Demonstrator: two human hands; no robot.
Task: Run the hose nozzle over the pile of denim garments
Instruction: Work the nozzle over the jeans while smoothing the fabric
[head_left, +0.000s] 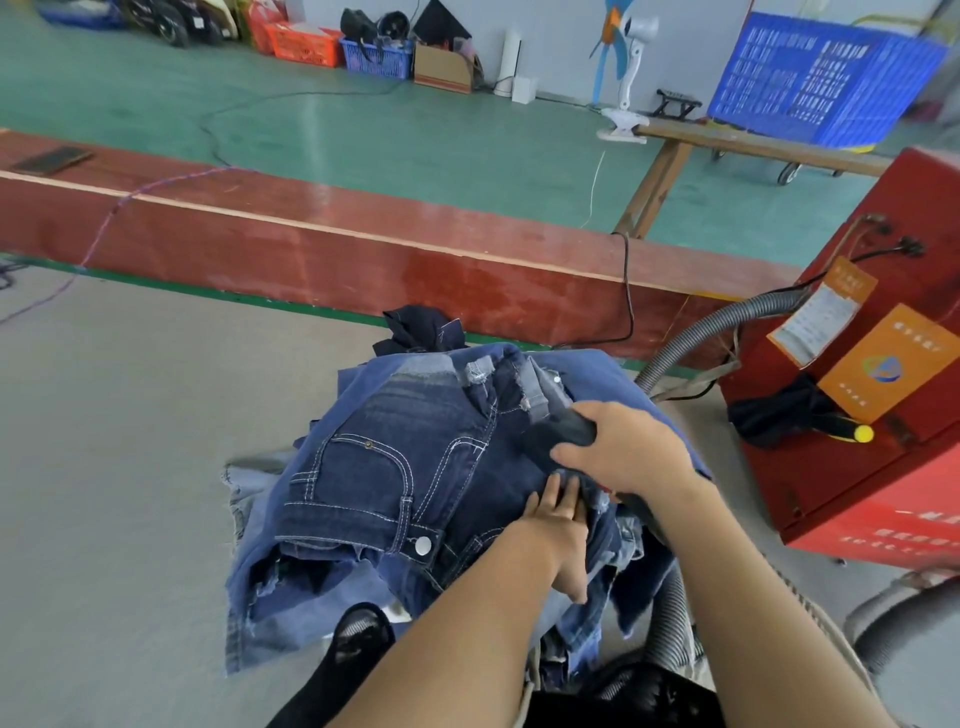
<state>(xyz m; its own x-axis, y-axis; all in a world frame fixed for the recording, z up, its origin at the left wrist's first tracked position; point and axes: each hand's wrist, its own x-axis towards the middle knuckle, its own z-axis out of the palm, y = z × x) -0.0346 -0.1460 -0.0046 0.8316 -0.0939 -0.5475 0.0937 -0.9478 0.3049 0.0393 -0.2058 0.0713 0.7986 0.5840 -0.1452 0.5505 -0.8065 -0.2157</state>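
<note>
From the head view, much of the hose nozzle (561, 434) is hidden: only a dark, rounded stretch pokes out past the right hand (626, 449), and its tip blurs into the dark fabric below, so I can't tell whether it touches the cloth. The grey ribbed hose (691, 343) runs from the red machine (862, 395) down behind the pile, and another ribbed stretch shows below the right forearm; how the two join is covered by the arm. The lower edge of the pile is cut off by the person's arms and a black-stockinged knee (358, 639).

The right hand's fingers (566, 457) are curled round the nozzle, gripping it from above. Just below them, the left hand (558, 519) lies flat on the denim, its fingers straight and pressed together, their tips nearly meeting the right hand's knuckles. The pile of denim garments (395, 478) spreads to the left of and beneath both sets of fingers, a dark pair of jeans with white stitching and a metal button on top, paler pieces below.

The pile sits on a grey floor. Beyond the fingers runs a long red table (311, 244), then green flooring, a blue crate (826, 78), a white fan (628, 67) and baskets along the wall.
</note>
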